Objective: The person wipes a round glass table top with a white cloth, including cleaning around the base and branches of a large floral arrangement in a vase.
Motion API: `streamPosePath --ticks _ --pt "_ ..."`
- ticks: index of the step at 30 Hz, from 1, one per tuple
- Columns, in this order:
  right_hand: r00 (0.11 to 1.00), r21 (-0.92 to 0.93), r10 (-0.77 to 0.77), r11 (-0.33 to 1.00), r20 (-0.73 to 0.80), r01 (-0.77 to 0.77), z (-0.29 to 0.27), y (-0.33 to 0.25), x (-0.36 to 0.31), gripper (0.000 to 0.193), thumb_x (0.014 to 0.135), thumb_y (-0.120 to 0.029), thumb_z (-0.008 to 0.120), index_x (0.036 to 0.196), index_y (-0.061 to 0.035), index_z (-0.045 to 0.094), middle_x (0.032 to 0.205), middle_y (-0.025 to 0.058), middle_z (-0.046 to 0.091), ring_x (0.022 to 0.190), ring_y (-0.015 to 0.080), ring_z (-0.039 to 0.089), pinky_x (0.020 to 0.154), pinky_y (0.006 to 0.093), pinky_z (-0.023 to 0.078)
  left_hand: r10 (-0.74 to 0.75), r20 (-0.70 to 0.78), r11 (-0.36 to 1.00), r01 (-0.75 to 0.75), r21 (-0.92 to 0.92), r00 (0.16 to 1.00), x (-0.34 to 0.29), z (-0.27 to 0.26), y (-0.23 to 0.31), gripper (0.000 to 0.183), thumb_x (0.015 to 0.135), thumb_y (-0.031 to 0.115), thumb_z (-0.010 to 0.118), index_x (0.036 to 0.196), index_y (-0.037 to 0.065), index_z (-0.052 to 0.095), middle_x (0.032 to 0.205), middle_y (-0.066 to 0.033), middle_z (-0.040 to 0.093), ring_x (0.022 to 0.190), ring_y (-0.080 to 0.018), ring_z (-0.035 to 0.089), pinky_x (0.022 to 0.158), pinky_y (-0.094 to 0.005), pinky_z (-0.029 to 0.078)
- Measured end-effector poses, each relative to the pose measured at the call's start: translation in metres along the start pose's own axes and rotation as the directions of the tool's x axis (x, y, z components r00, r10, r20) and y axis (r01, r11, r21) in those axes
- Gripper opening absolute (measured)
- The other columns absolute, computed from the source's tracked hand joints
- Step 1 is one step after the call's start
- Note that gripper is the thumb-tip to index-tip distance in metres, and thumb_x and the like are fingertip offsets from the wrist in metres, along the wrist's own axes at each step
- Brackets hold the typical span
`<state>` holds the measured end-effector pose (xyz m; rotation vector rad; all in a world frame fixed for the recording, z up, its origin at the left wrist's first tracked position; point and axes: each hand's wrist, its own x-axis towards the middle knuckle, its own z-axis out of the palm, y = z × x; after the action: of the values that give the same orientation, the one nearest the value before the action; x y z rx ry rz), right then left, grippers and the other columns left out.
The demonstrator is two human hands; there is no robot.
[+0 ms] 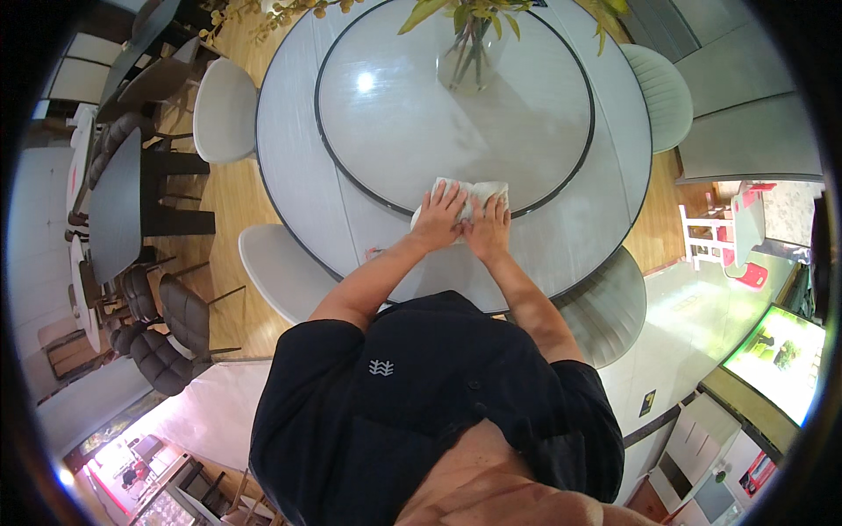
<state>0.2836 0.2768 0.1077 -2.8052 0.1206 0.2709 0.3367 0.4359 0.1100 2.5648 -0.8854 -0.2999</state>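
Both of my hands rest on a crumpled white cloth (476, 190) at the near edge of the round turntable (377, 131). My left hand (440, 219) presses on the cloth's left part with its fingers stretched out and spread. Close beside it, my right hand (488, 230) lies on the right part, fingers extended over the cloth. The cloth overlaps the turntable's dark rim and the pale outer ring of the round table (298, 175). What lies beneath the cloth is hidden. A small reddish item (374, 253), too small to name, shows beside my left forearm.
A glass vase (460, 66) with leafy stems stands toward the turntable's far side. Pale chairs (224, 110) surround the table, one (601, 307) close by my right arm. Dark tables (118, 206) and chairs are farther left. A lit screen (779, 358) glows at the right.
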Motion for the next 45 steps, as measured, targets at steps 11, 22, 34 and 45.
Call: streamPosePath --ticks 11,22,34,45 --pt "0.998 0.079 0.042 0.996 -0.045 -0.039 0.007 -0.014 0.024 0.089 0.087 -0.056 0.061 0.15 0.0001 0.033 0.154 0.0376 0.023 0.146 0.0517 0.015 0.117 0.0644 0.01 -0.246 -0.218 0.968 0.227 -0.106 0.945 -0.017 0.022 -0.029 0.094 0.081 0.032 0.071 0.146 -0.017 0.023 0.154 -0.0359 0.024 0.146 -0.0473 0.022 0.12 -0.0551 0.019" --pt "0.994 0.064 0.007 0.998 -0.111 0.0 0.01 -0.023 0.056 0.096 0.079 -0.053 0.071 0.149 0.001 0.033 0.154 0.0365 0.024 0.146 0.0511 0.016 0.115 0.0668 0.012 -0.232 -0.22 0.972 0.221 -0.074 0.947 -0.01 0.022 -0.054 0.093 0.086 0.039 0.066 0.147 -0.016 0.023 0.153 -0.0347 0.028 0.147 -0.0461 0.023 0.12 -0.0548 0.016" --pt "0.986 0.033 -0.026 0.999 -0.166 0.032 0.014 -0.028 0.073 0.086 0.08 -0.045 0.07 0.148 -0.0042 0.036 0.154 0.0327 0.028 0.146 0.0482 0.019 0.115 0.0662 0.013 -0.33 -0.201 0.942 0.335 -0.008 0.922 -0.01 -0.006 -0.082 0.094 0.092 0.053 0.057 0.148 -0.015 0.024 0.154 -0.0338 0.029 0.147 -0.0449 0.023 0.12 -0.0543 0.015" --pt "0.993 0.026 0.044 0.999 -0.113 -0.041 0.004 -0.021 0.101 0.085 0.083 -0.047 0.067 0.15 -0.0056 0.035 0.156 0.0308 0.025 0.148 0.0472 0.016 0.117 0.0645 0.011 -0.562 -0.118 0.788 0.574 0.222 0.818 0.028 -0.023 -0.087 0.104 0.087 0.07 0.052 0.15 -0.009 0.027 0.153 -0.0414 0.021 0.147 -0.0512 0.014 0.115 -0.065 0.013"
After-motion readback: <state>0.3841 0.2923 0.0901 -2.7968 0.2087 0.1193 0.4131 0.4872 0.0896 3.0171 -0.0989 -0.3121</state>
